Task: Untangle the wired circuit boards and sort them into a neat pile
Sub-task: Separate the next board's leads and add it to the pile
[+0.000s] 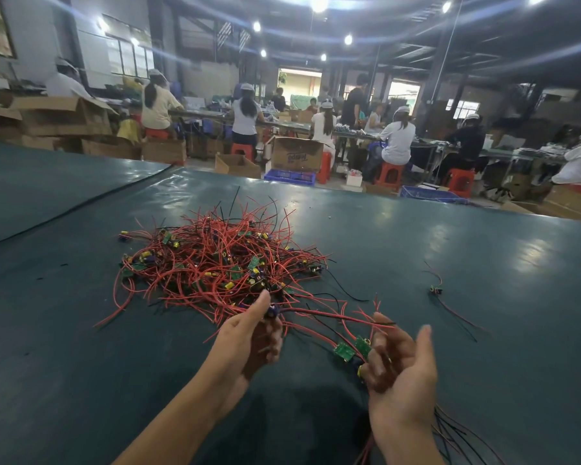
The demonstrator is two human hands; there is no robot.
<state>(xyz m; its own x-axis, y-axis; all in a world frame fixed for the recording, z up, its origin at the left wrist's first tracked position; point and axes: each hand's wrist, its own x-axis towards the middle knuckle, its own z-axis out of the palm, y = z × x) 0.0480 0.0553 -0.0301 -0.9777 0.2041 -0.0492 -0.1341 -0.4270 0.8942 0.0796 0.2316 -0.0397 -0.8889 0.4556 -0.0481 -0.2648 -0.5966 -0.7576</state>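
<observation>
Wired circuit boards (pixel 222 263) lie in a red-and-black tangle on the green table (pixel 64 347), at about 11 o'clock from the left hand (pixel 252 333). That forearm comes in from 7 o'clock, palm turned inward, with thumb and fingers pinching a dark component (pixel 271 311) at the tangle's near edge. At 3 o'clock from it the right hand (pixel 399 367) lies palm up, thumb raised, fingers curled round a held bunch (pixel 344 351) of green boards whose wires trail past the wrist. A stray board (pixel 436 290) lies at 1 o'clock from that hand.
</observation>
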